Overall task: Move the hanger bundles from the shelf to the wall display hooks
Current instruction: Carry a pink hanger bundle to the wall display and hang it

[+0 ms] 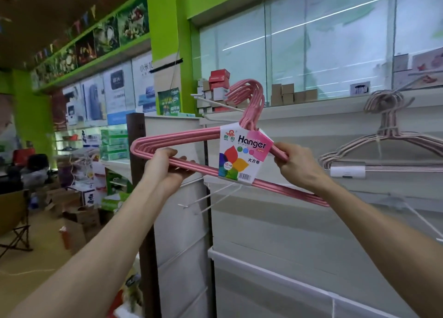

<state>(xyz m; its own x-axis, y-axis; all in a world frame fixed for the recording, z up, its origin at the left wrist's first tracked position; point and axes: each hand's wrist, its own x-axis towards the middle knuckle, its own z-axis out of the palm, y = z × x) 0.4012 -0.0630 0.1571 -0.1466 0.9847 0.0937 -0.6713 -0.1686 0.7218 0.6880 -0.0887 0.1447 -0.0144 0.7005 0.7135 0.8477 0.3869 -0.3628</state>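
At the wall: pink bundle (189,147) held up in front of the white panel (275,221), hook ends right by a white peg (215,103); whether they touch it is unclear.
Left hand (165,166): fingers curled round the bundle's bottom bars near its left corner.
Right hand (294,164): pinching the right shoulder bars.
Label (242,152): paper sleeve reading "Hanger", wrapped round the bundle's middle.
Right of it: pale bundle (383,147) hanging on the panel.
Lower pegs (211,197): white, bare, below the pink bundle.
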